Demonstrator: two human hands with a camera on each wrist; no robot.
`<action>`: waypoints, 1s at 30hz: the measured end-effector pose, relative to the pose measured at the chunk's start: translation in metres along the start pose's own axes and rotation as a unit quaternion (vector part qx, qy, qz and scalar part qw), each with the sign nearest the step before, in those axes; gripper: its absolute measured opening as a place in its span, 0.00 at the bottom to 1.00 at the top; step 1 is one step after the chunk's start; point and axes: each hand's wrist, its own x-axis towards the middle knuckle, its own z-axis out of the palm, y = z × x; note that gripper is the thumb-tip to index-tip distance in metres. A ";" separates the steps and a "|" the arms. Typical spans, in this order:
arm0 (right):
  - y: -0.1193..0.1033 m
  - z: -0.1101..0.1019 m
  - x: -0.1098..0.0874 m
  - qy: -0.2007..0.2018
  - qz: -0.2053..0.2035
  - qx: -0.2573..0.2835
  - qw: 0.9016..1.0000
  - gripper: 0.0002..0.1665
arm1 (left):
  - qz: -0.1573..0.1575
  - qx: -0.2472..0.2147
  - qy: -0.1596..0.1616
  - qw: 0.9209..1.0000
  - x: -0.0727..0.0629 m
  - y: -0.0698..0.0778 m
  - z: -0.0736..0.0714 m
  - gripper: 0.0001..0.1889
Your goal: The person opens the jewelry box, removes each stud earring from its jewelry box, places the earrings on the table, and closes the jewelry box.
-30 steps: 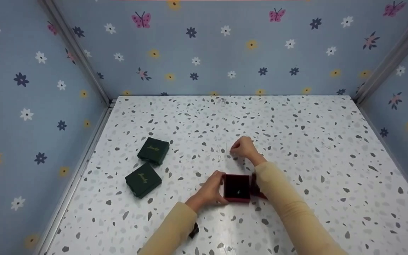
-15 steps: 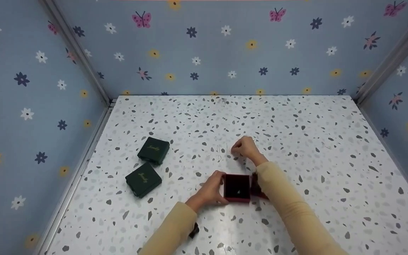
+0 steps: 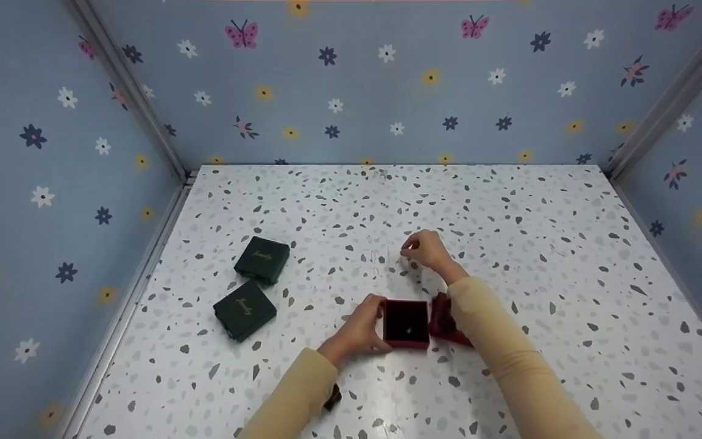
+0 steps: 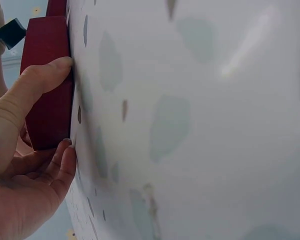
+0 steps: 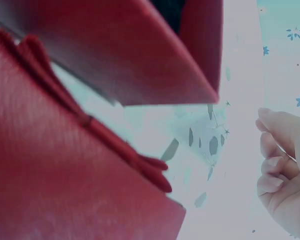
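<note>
My left hand [image 3: 360, 326] grips the left side of a red jewelry box [image 3: 406, 344], thumb on its near wall and fingers at the far corner. Inside the box is a dark insert with a small silvery glint. To the right lies its red lid [image 3: 441, 317], partly behind my right sleeve; the right wrist view shows a red bow [image 5: 90, 122] on it. Beyond the box, my right hand [image 3: 425, 250] holds thumb and forefinger together beside a thin chain [image 3: 375, 262], barely visible against the table. Star-like bits of the chain [image 5: 227, 131] show; the pinched end is too fine to make out.
Two dark green jewelry boxes [image 3: 262, 259] with gold lettering lie on the left of the speckled table [image 3: 540, 244]. A small black object [image 3: 332, 397] sits by the left sleeve. Flower-patterned walls [image 3: 387, 91] enclose the back and sides.
My right hand has risen a little and moved slightly right and away, and its forearm now uncovers more of the red lid. The left hand still holds the box in place.
</note>
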 end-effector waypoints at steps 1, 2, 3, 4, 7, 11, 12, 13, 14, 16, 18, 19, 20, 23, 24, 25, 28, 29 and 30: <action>0.000 -0.001 -0.001 0.003 -0.003 0.001 1.000 0.06 | -0.002 0.001 0.000 1.000 0.000 0.000 0.000 0.42; 0.001 -0.002 -0.001 0.006 -0.009 0.001 1.000 0.06 | -0.006 0.002 -0.001 1.000 0.000 0.000 0.000 0.42; 0.001 -0.002 -0.002 0.009 -0.014 0.001 1.000 0.06 | -0.009 0.002 -0.002 1.000 0.000 0.000 -0.001 0.43; 0.002 -0.003 -0.003 0.011 -0.018 0.002 1.000 0.06 | -0.009 0.003 -0.001 1.000 0.000 0.000 -0.001 0.43; 0.003 -0.004 -0.006 0.015 -0.029 0.003 0.999 0.06 | -0.007 0.003 0.002 1.000 0.000 0.000 0.000 0.43; 0.004 -0.005 -0.011 0.024 -0.055 0.002 0.998 0.05 | 0.003 0.007 0.007 1.000 0.000 0.000 0.000 0.42; 0.004 -0.005 -0.013 0.028 -0.062 0.002 0.998 0.05 | 0.003 0.006 0.007 1.000 0.000 0.000 0.000 0.42; 0.004 -0.005 -0.015 0.029 -0.067 0.004 0.997 0.05 | 0.003 0.005 0.007 1.000 0.000 0.000 0.000 0.42; 0.003 -0.005 -0.016 0.029 -0.072 0.008 0.997 0.04 | 0.003 0.005 0.006 1.000 0.000 0.001 -0.001 0.42; 0.002 -0.005 -0.020 0.028 -0.081 0.011 0.996 0.04 | 0.004 0.004 0.005 1.000 0.000 0.000 -0.001 0.42; 0.001 -0.005 -0.023 0.023 -0.088 0.016 0.996 0.04 | 0.002 0.009 0.001 1.000 0.000 0.000 -0.001 0.42; 0.000 -0.005 -0.024 0.022 -0.089 0.019 0.996 0.04 | 0.003 0.011 0.001 1.000 0.000 -0.001 -0.001 0.42; -0.001 -0.004 -0.025 0.021 -0.094 0.019 0.995 0.04 | 0.002 0.013 0.000 1.000 0.000 -0.001 -0.001 0.42; -0.003 -0.004 -0.028 0.025 -0.099 0.022 0.995 0.03 | 0.002 0.019 -0.003 1.000 0.000 -0.002 -0.001 0.42; -0.003 -0.003 -0.030 0.027 -0.099 0.021 0.994 0.03 | 0.003 0.019 -0.003 1.000 0.001 -0.002 -0.001 0.42; -0.003 -0.003 -0.031 0.029 -0.101 0.020 0.994 0.03 | 0.004 0.020 -0.004 1.000 0.001 -0.003 0.000 0.42; -0.003 -0.003 -0.035 0.033 -0.110 0.017 0.993 0.03 | 0.007 0.024 -0.004 1.000 0.001 -0.003 0.000 0.42; -0.003 -0.003 -0.037 0.033 -0.115 0.019 0.993 0.02 | 0.009 0.025 -0.003 1.000 0.001 -0.003 0.000 0.42; -0.003 -0.002 -0.039 0.033 -0.120 0.019 0.992 0.02 | 0.010 0.025 -0.002 1.000 0.001 -0.002 0.000 0.42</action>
